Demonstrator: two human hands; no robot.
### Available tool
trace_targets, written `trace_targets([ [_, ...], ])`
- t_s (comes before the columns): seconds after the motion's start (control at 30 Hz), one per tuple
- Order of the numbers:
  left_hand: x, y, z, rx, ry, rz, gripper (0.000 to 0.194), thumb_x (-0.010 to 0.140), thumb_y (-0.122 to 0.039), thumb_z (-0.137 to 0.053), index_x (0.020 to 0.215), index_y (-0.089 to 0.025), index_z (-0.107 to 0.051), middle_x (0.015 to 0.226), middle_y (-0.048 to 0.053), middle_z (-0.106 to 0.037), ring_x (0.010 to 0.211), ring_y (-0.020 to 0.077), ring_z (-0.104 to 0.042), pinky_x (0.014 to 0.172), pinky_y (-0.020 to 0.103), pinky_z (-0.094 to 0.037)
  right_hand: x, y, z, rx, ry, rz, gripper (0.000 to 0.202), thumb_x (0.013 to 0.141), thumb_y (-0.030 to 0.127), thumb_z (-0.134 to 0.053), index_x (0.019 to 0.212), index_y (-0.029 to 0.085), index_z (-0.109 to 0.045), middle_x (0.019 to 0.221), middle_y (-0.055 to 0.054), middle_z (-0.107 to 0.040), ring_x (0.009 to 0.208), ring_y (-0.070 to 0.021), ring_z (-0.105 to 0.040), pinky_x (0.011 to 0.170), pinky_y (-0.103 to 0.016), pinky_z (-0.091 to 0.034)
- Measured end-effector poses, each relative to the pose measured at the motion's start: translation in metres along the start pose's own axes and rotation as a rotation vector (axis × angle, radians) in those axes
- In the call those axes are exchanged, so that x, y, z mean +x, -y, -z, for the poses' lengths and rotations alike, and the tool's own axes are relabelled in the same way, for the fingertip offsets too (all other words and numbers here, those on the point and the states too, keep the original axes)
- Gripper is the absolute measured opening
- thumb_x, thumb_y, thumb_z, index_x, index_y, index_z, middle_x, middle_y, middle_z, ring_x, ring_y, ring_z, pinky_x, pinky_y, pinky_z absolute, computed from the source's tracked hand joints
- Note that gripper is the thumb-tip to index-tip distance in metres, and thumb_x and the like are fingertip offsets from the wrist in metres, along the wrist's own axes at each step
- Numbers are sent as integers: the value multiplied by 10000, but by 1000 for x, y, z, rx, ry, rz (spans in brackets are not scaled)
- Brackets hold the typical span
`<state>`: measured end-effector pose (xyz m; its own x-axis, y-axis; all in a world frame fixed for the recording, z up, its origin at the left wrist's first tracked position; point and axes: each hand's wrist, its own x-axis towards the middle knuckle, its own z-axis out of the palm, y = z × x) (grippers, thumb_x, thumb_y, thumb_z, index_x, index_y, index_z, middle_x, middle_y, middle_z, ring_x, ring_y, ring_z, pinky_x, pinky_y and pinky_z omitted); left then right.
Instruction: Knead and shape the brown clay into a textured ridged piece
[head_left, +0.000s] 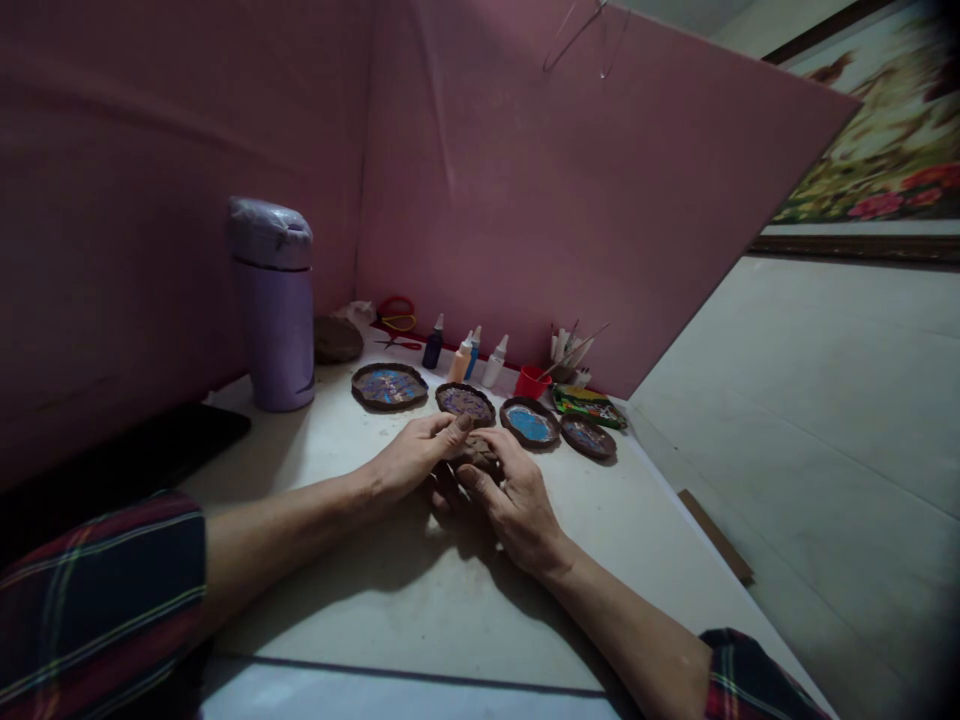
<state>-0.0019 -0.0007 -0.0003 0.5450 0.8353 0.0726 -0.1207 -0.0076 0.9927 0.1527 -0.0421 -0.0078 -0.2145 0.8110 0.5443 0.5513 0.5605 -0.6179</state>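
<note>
Pink panels fill the back and left of my feed, a framed picture hangs at upper right, and a white tabletop runs down toward the bottom edge; dead centre on my screen, here's the action, a brown lump cupped between two bare hands! I see the left hand coming in from lower left, thumb laid over the top of it; the right hand wraps it from the other side, fingers curled, thumb pressed to its near face; both are grasping that one lump, though from out here I cannot tell whether it touches the table. Just beyond the knuckles, four dark-rimmed dishes line up across the middle, blue and purple inside; behind them I pick out small squeeze bottles, then a red cup and a green packet right of centre; over at centre left, a tall purple tumbler stands upright, with a bigger brown mass just beside it.
</note>
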Motion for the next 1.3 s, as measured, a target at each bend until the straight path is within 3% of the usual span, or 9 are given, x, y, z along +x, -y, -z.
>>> trace_targets([
  [0.53, -1, 0, -1, -17, 69, 39, 473, 806, -569, -482, 1010, -143, -491, 752, 63, -619, 461, 131, -595, 394, 241, -491, 0, -2, -1, 2, -4, -6, 293, 842, 347, -581, 1100, 212, -558, 1073, -49, -578, 987, -185, -548, 856, -301, -432],
  [1.3, 0, 4, 0, -47, 61, 31, 451, 764, -526, -574, 994, -142, -518, 656, 19, -601, 411, 126, -575, 385, 232, -474, -1, 0, -1, -10, 14, -10, 302, 841, 348, -578, 1111, 214, -562, 1056, -53, -601, 976, -191, -556, 863, -319, -441],
])
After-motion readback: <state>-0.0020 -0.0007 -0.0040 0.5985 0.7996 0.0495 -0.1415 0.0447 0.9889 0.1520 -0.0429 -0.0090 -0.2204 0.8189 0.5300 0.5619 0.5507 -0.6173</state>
